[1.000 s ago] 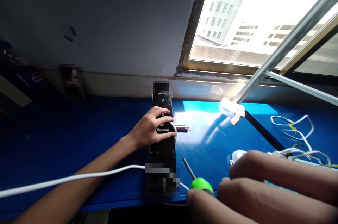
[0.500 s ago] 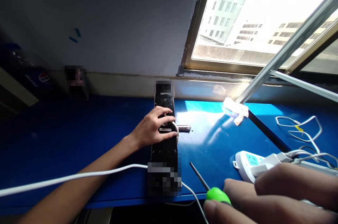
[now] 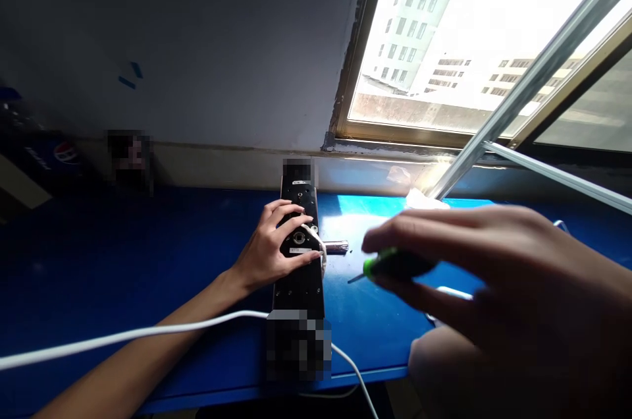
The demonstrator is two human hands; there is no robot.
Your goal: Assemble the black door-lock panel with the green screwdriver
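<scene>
A long black device (image 3: 297, 297) with screws and a round socket lies lengthwise on the blue table. My left hand (image 3: 271, 238) steadies its middle from the left, with curved fingers across its top and the thumb below them. Beside those fingertips, a short white cable (image 3: 323, 257) loops over the device's right side. My right hand (image 3: 478, 261) is closed around a green-and-black screwdriver (image 3: 402, 265), held above the table to the right. The screwdriver's tip points left toward the device and stays apart from it. A shiny silvery piece (image 3: 338, 248) lies against the device's right side.
A thick white cable (image 3: 197, 325) crosses my left forearm toward the device's blurred near end. The blue table (image 3: 197, 274) runs below a window (image 3: 419, 43). A metal bar (image 3: 533, 70) slants across the right. At far left stands a dark Pepsi bottle (image 3: 52, 155).
My right hand has moved up and inward with the screwdriver, bringing its tip nearer the device and covering the power strip. My left hand's index finger has shifted slightly, uncovering the round socket.
</scene>
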